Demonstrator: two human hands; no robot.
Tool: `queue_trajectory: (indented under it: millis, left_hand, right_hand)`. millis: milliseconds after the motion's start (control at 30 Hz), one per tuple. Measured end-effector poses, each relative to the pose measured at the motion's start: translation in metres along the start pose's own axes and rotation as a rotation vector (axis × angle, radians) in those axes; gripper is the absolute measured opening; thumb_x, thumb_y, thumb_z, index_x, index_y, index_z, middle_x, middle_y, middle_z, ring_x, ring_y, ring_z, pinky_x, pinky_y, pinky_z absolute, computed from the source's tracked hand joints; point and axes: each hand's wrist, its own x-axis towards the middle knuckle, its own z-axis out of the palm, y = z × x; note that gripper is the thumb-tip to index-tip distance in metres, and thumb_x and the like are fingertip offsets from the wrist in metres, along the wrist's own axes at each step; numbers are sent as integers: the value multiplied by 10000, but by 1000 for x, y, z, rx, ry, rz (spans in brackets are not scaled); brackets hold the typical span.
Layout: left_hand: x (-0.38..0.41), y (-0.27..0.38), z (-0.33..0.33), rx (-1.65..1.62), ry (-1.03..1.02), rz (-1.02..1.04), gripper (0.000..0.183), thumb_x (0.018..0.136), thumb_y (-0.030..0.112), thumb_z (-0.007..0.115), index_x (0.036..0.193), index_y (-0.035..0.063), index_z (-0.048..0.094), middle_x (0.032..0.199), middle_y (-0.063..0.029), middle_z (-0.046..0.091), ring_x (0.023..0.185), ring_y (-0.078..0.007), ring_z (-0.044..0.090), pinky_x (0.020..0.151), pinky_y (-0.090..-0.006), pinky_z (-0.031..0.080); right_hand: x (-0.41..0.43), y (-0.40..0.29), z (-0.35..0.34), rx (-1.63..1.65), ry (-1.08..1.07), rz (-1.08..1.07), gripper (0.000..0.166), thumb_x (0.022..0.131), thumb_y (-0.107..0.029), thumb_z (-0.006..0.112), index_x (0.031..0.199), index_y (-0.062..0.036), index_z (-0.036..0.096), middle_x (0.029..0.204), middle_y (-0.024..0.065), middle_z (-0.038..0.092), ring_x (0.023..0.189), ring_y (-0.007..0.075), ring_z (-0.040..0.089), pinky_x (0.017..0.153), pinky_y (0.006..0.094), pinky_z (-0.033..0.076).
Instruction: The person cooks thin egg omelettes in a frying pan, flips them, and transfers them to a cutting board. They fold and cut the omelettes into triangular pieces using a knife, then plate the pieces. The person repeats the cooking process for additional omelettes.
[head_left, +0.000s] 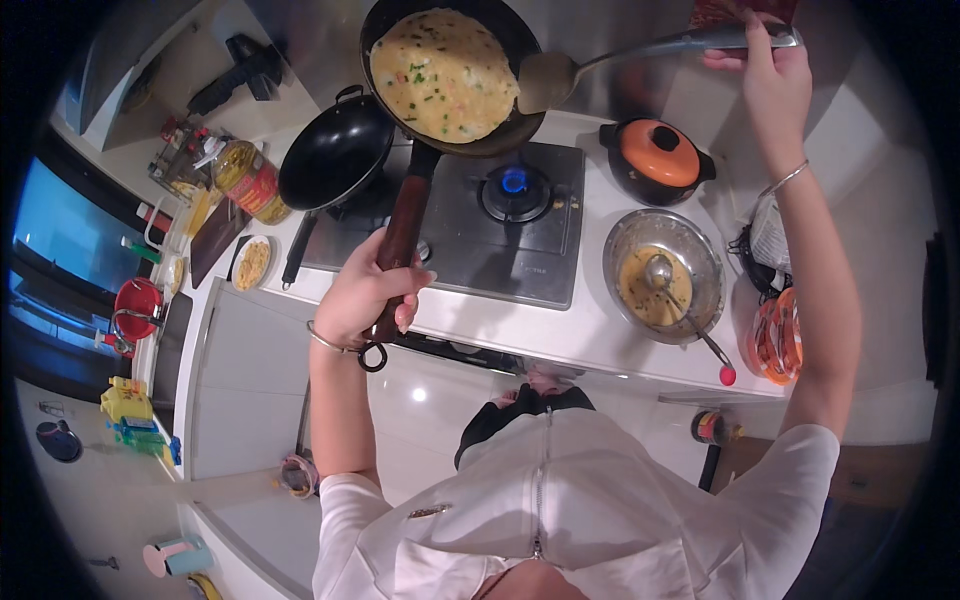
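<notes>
My left hand (367, 296) is closed around the wooden handle of a dark frying pan (480, 146), which is held up above the gas hob (465, 247). A round yellow egg pancake (442, 75) with green bits lies in the pan. High at the right, my right hand (772, 71) grips the handle of a metal spatula (547, 81); its blade is at the pan's right side, by the pancake's edge. A blue flame (514, 180) burns on the right burner. Right of the hob, a steel bowl (701, 262) holds yellow batter and a ladle (694, 326).
A black wok (337, 154) sits on the hob's left side. Behind the bowl stands an orange-lidded pot (660, 157). An oil bottle (251, 184), a small plate of food (253, 262) and a red basket (137, 307) are at the left. Orange packages (776, 337) are at the right.
</notes>
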Motion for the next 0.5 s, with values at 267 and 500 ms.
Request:
queue_trajectory:
  millis: [267, 500]
  left_hand:
    - [6, 6, 6, 51, 19, 32, 250, 709, -45, 607, 842, 49, 417, 517, -29, 449, 346, -95, 416, 327, -214, 311]
    - [9, 14, 7, 115, -5, 57, 247, 711, -39, 610, 842, 45, 419, 509, -30, 456, 348, -105, 419, 346, -233, 337]
  right_hand:
    - [-42, 26, -13, 142, 145, 207, 256, 919, -167, 437, 905, 84, 490, 728, 191, 618, 619, 249, 655, 547, 278, 535]
    - [-70, 23, -15, 174, 310, 374, 262, 924, -163, 414, 922, 97, 450, 707, 229, 613, 610, 275, 653, 546, 300, 545]
